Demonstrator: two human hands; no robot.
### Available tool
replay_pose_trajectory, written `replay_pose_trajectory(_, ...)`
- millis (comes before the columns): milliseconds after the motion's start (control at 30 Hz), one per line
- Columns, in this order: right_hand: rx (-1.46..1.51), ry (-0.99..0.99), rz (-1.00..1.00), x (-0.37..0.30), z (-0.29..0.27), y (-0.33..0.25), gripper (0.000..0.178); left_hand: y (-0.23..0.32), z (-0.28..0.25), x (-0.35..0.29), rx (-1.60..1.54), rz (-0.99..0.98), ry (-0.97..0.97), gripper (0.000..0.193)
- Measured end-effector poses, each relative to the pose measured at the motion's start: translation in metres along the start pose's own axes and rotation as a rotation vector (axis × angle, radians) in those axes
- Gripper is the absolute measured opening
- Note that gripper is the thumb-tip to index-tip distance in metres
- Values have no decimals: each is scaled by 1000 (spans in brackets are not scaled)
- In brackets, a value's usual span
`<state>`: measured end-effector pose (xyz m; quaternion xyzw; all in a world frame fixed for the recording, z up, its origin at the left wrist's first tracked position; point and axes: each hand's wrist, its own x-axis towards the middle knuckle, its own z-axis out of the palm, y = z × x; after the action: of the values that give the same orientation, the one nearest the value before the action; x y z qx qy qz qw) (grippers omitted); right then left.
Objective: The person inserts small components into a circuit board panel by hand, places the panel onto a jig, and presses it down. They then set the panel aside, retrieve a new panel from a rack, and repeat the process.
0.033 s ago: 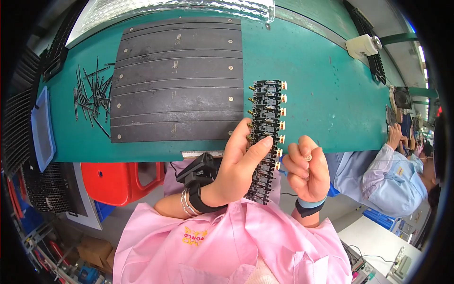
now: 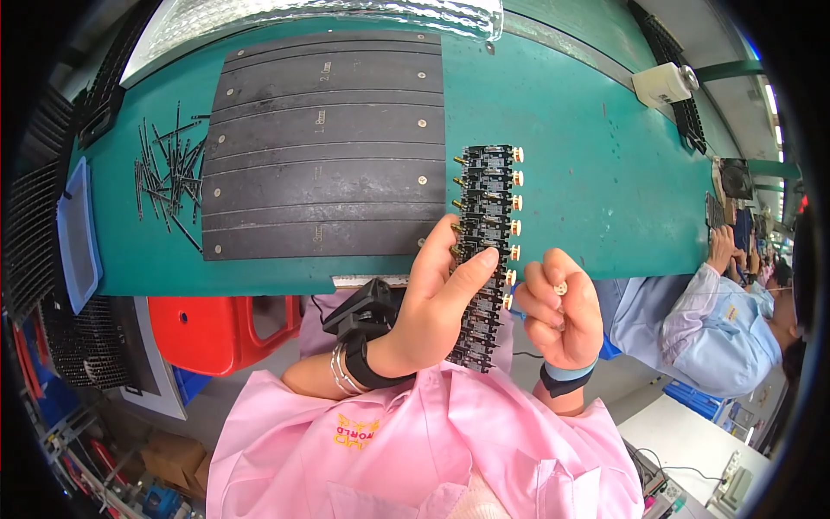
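Observation:
A long strip of black plastic parts (image 2: 488, 186) is held lengthwise in front of me, over the table's near edge. Small cream round caps (image 2: 517, 178) stick out along the right side of its upper part, brass-coloured pins (image 2: 459, 160) along its left. The lower part shows no cream caps. My left hand (image 2: 437, 298) is closed round the strip's middle, thumb on top. Just right of the strip, my right hand (image 2: 562, 311) is closed, with a small cream round cap (image 2: 560, 289) between thumb and forefinger, apart from the strip. The other fingers are curled in.
A dark grey grooved plate (image 2: 324, 147) lies on the green table (image 2: 571, 156). Thin black sticks (image 2: 173, 173) are piled left of it, near a blue tray (image 2: 78, 238). A white bottle (image 2: 661, 85) stands far right. A red stool (image 2: 199, 337) is below; a co-worker (image 2: 718, 329) sits right.
The small cap in my right fingers has turned slightly, showing more of its round face. The strip has shifted very slightly; my left hand keeps its hold.

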<state>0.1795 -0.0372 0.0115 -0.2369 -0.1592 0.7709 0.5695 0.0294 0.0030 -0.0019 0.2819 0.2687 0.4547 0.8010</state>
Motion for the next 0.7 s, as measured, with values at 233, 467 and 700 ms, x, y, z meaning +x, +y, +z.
replay_pose_trajectory(233,-233,11,-40,-2,3,13,26,1,2,3,-26,12,27,21)
replay_pose_trajectory(467,-533,79,-230,-3,11,28,21,0,0,3,-63,30,60,19)
replay_pose_trajectory(700,-539,56,-261,-3,10,31,20,-3,0,4,-65,71,45,17)
